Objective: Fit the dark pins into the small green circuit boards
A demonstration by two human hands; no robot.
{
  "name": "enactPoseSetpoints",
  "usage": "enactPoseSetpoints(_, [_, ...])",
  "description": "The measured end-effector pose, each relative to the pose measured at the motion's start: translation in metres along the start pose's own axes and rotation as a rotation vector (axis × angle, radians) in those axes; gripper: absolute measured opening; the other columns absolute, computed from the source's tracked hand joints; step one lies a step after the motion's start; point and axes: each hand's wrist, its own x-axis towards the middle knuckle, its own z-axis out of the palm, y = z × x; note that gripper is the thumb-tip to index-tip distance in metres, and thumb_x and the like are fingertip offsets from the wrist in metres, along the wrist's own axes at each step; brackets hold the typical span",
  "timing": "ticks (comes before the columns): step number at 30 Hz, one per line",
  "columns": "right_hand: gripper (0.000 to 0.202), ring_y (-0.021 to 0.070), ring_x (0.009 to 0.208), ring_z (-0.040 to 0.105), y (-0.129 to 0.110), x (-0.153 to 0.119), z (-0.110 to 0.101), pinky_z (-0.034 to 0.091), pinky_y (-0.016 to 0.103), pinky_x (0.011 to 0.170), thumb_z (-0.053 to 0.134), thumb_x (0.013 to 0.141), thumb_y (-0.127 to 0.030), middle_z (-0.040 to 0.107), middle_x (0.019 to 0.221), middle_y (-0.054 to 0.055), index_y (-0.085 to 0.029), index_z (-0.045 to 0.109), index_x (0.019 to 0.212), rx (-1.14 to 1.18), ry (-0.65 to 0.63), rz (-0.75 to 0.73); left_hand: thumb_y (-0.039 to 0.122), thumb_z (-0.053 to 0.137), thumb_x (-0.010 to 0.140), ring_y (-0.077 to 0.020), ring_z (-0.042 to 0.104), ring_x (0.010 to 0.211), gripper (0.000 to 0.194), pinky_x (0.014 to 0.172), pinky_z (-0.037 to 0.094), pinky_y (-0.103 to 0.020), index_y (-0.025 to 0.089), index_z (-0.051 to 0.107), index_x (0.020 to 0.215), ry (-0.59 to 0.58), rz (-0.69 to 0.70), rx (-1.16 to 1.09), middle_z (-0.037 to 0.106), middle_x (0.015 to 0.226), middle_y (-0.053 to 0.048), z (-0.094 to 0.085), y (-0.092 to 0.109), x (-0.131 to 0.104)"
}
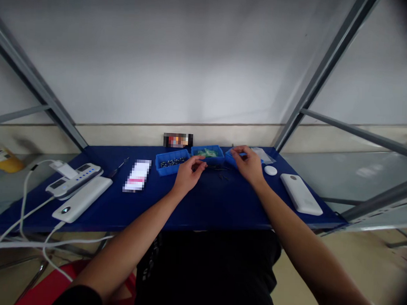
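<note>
My left hand [190, 171] is over the table between two blue bins, its fingers curled in a pinch; anything held there is too small to name. Small metal parts fill the left blue bin [172, 162]. Green items lie in the middle blue bin [207, 154]. At the right blue bin [229, 158], my right hand [247, 161] has its thumb and fingers pinched together over the rim, partly covering the bin. What its fingertips hold cannot be made out. Several thin dark pieces [222, 176] lie on the table between my hands.
On the blue table [207, 207] are a blurred phone [138, 175], a screwdriver [118, 168], a power strip [75, 181] and a white power bank [83, 200] at the left. A round white object [270, 170] and another white power bank [301, 194] lie right. Cables hang at the left edge.
</note>
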Motion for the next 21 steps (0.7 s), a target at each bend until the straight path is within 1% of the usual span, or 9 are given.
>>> enactPoseSetpoints(1, [0.026, 0.0258, 0.09, 0.067, 0.004, 0.003, -0.007, 0.054, 0.043, 0.085, 0.064, 0.096, -0.046, 0.074, 0.095, 0.009, -0.021, 0.072, 0.098, -0.16, 0.089, -0.071, 0.04, 0.067, 0.101, -0.0217, 0.078, 0.09, 0.027, 0.083, 0.061, -0.036, 0.023, 0.068, 0.121, -0.001, -0.002, -0.006, 0.08, 0.1, -0.007, 0.0, -0.001, 0.0])
enactPoseSetpoints(3, [0.022, 0.0309, 0.101, 0.064, 0.015, 0.008, -0.02, 0.048, 0.052, 0.101, 0.06, 0.098, -0.039, 0.073, 0.096, 0.012, -0.02, 0.071, 0.098, -0.402, 0.182, -0.172, 0.041, 0.067, 0.101, -0.0219, 0.077, 0.09, 0.028, 0.085, 0.061, -0.037, 0.022, 0.069, 0.121, -0.004, -0.003, -0.017, 0.08, 0.1, -0.007, 0.0, -0.002, 0.0])
enactPoseSetpoints(5, [0.025, 0.0352, 0.107, 0.061, 0.024, 0.011, -0.027, 0.044, 0.058, 0.105, 0.063, 0.095, -0.038, 0.072, 0.102, 0.015, -0.017, 0.07, 0.107, -0.534, 0.212, -0.206, 0.041, 0.066, 0.101, -0.0222, 0.078, 0.09, 0.029, 0.085, 0.061, -0.038, 0.022, 0.069, 0.122, -0.006, -0.001, -0.022, 0.08, 0.1, -0.008, 0.0, -0.003, 0.0])
enactPoseSetpoints(7, [0.03, 0.0363, 0.108, 0.06, 0.028, 0.011, -0.028, 0.046, 0.057, 0.103, 0.064, 0.093, -0.037, 0.071, 0.105, 0.016, -0.016, 0.069, 0.113, -0.555, 0.184, -0.227, 0.042, 0.065, 0.101, -0.0224, 0.078, 0.09, 0.029, 0.085, 0.061, -0.038, 0.022, 0.069, 0.122, -0.007, 0.001, -0.02, 0.08, 0.1, -0.008, 0.0, -0.004, -0.001])
enactPoseSetpoints(9, [0.027, 0.0327, 0.102, 0.063, 0.025, 0.008, -0.024, 0.05, 0.051, 0.098, 0.061, 0.097, -0.035, 0.072, 0.101, 0.014, -0.017, 0.069, 0.115, -0.48, 0.066, -0.257, 0.042, 0.065, 0.101, -0.0224, 0.077, 0.09, 0.029, 0.084, 0.061, -0.038, 0.022, 0.069, 0.122, -0.008, 0.003, -0.019, 0.08, 0.1, -0.008, 0.0, -0.004, -0.001])
enactPoseSetpoints(11, [0.023, 0.0274, 0.094, 0.066, 0.017, 0.002, -0.015, 0.054, 0.043, 0.091, 0.055, 0.101, -0.03, 0.073, 0.099, 0.011, -0.019, 0.069, 0.116, -0.363, -0.141, -0.308, 0.042, 0.065, 0.102, -0.0221, 0.077, 0.089, 0.029, 0.084, 0.061, -0.038, 0.022, 0.069, 0.122, -0.011, 0.002, -0.02, 0.08, 0.1, -0.008, 0.0, -0.004, -0.001])
enactPoseSetpoints(14, [0.025, 0.0268, 0.105, 0.067, 0.005, -0.01, 0.004, 0.053, 0.042, 0.097, 0.056, 0.101, -0.025, 0.074, 0.111, 0.01, -0.022, 0.069, 0.121, -0.293, -0.462, -0.447, 0.041, 0.064, 0.102, -0.0218, 0.078, 0.09, 0.028, 0.084, 0.061, -0.036, 0.022, 0.068, 0.122, -0.013, -0.005, -0.02, 0.079, 0.101, -0.007, 0.0, -0.002, -0.001])
enactPoseSetpoints(17, [0.042, 0.0313, 0.116, 0.062, -0.002, -0.02, 0.02, 0.05, 0.051, 0.105, 0.066, 0.095, -0.027, 0.07, 0.121, 0.012, -0.023, 0.063, 0.137, -0.359, -0.575, -0.518, 0.041, 0.064, 0.102, -0.0221, 0.078, 0.092, 0.028, 0.085, 0.061, -0.036, 0.022, 0.069, 0.122, -0.007, -0.003, -0.01, 0.08, 0.1, -0.007, 0.0, 0.001, -0.002])
enactPoseSetpoints(21, [0.043, 0.0326, 0.113, 0.062, -0.002, -0.023, 0.022, 0.051, 0.051, 0.103, 0.068, 0.096, -0.042, 0.066, 0.119, 0.014, -0.021, 0.065, 0.134, -0.476, -0.547, -0.464, 0.041, 0.064, 0.102, -0.0218, 0.078, 0.092, 0.028, 0.085, 0.061, -0.035, 0.022, 0.069, 0.122, -0.014, -0.005, -0.001, 0.08, 0.1, -0.007, 0.0, 0.004, -0.001])
